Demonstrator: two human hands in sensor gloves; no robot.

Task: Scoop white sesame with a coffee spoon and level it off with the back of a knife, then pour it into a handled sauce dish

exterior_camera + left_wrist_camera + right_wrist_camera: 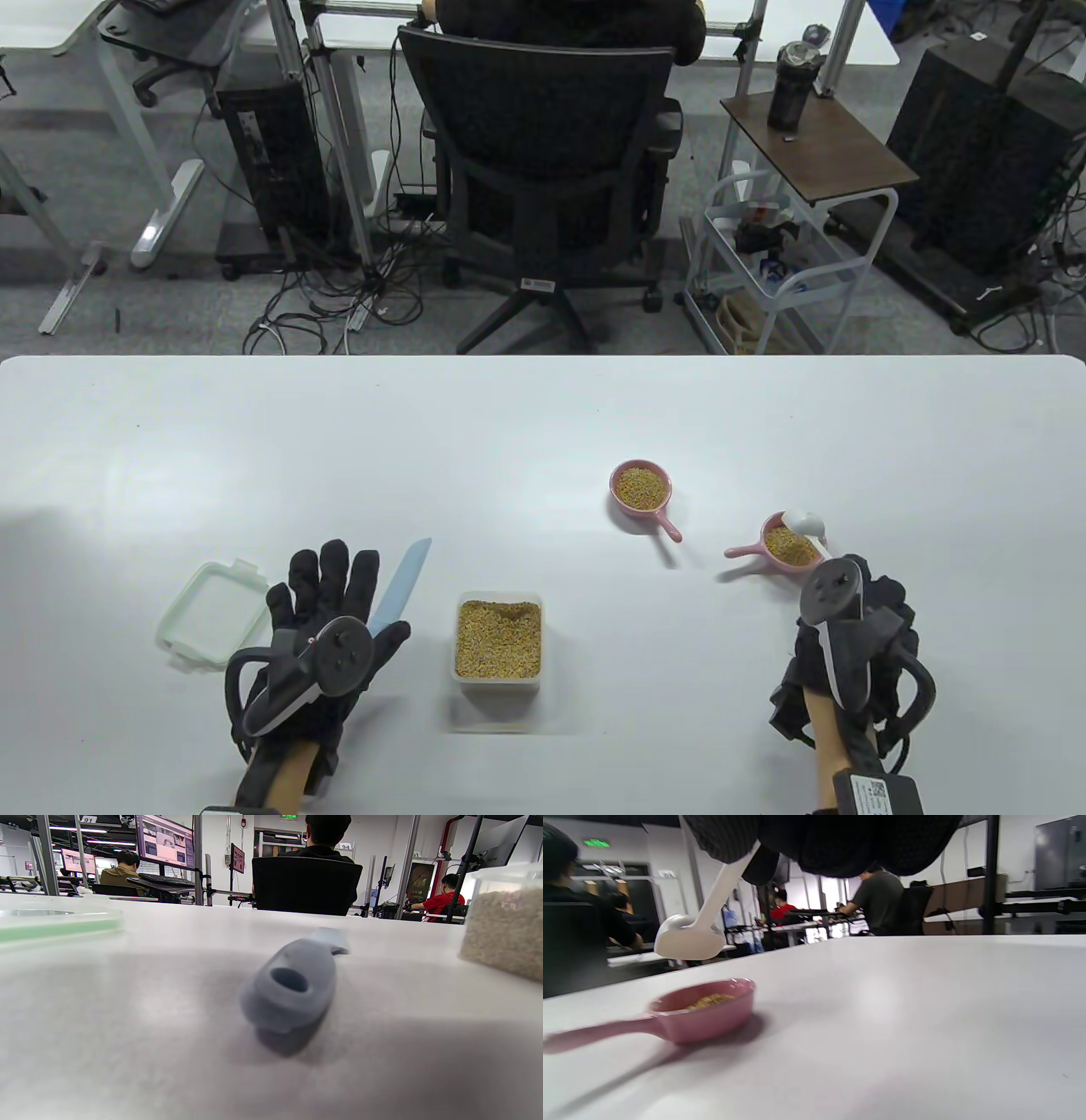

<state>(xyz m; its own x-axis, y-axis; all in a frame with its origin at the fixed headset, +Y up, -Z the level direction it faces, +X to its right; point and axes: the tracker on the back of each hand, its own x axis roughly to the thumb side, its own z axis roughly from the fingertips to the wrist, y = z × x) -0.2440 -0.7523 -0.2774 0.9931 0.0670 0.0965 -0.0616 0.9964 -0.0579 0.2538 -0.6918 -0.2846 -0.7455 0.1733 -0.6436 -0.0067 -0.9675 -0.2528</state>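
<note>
My right hand (857, 607) grips the handle of the white coffee spoon (802, 521). Its bowl hangs just above the far rim of a pink handled sauce dish (787, 548) that holds sesame. The right wrist view shows the spoon (689, 938) above this dish (708, 1014). My left hand (335, 594) lies flat on the table with straight, spread fingers. The light-blue knife (405, 581) lies between its thumb and forefinger, blade pointing away. In the left wrist view the knife's grey handle (292, 984) rests on the table with no fingers round it.
A clear tub of sesame (499, 638) stands between my hands, and shows at the right edge of the left wrist view (505, 929). Its green-rimmed lid (212, 615) lies left of my left hand. A second pink handled dish (642, 486) full of sesame sits further back.
</note>
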